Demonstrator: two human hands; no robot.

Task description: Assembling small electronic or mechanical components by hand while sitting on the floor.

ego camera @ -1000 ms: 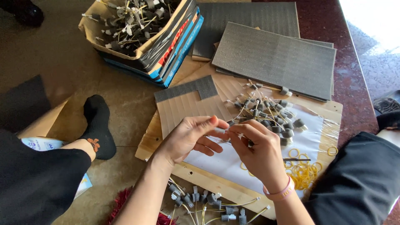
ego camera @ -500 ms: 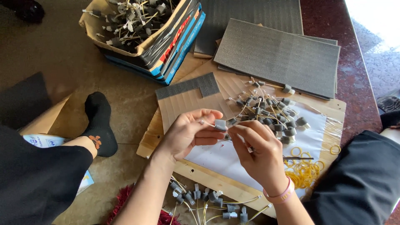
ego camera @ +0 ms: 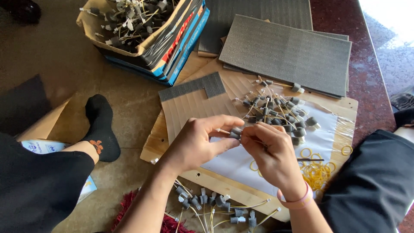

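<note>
My left hand [ego camera: 196,142] and my right hand [ego camera: 271,155] meet above a wooden board [ego camera: 189,170] on the floor. Both pinch small grey foam-capped parts with thin wire leads [ego camera: 235,131] between thumbs and fingertips. A loose heap of the same grey wired parts [ego camera: 276,110] lies on the board just beyond my fingers. Yellow rubber bands [ego camera: 317,172] are scattered on the white sheet [ego camera: 233,162] to the right of my right hand. More wired parts [ego camera: 215,205] lie on the floor under my forearms.
A cardboard box [ego camera: 142,47] full of wired parts stands at the upper left on coloured cartons. Dark grey foam sheets [ego camera: 284,51] are stacked at the top right. A ribbed card with a grey foam strip [ego camera: 192,97] lies on the board. My socked foot [ego camera: 101,125] rests at left.
My hands have stayed together over the board, and the fingers have shifted on the small parts. The grey piece now sits lower between the fingertips.
</note>
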